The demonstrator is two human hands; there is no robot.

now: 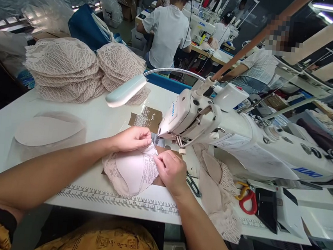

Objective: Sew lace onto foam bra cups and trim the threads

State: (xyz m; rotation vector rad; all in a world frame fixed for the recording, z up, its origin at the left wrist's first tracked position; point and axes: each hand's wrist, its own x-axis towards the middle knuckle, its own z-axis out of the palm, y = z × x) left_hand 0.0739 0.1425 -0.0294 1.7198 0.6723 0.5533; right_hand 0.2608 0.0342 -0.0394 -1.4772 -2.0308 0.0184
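1. Pinching the upper edge of a pale pink, rounded cup piece with patterned lace borders (129, 170), the left hand (134, 138) has its thumb and forefinger drawn together on the lace, just beside the needle area of a white sewing machine with blue lettering (253, 145).
2. The right hand (171, 169) has its fingers curled, with the thumb and forefinger gripping the lace at the cup piece's right edge; the tips of its other fingers are hidden.
3. The cup piece lies between the hands on a white tabletop (2, 134), in front of the machine's head, its lower edge reaching a printed black-and-white ruler strip (135, 203).
4. Just beside the right hand lie slim dark thread snips (193, 185); beyond them are a loose heap of beige fabric and lace pieces (215, 188) and scissors with red and yellow handles (249, 201).
5. Left of the left forearm lies a pale oval piece with sheer mesh edges (48, 131).
6. Farther back stand a tall stack of beige lace pieces (62, 70) and a smaller lace stack (121, 61), near a pale, flat lamp head on a bendable metal neck (125, 91).
7. Beyond the table, a person in a white T-shirt (169, 37) sits facing away.
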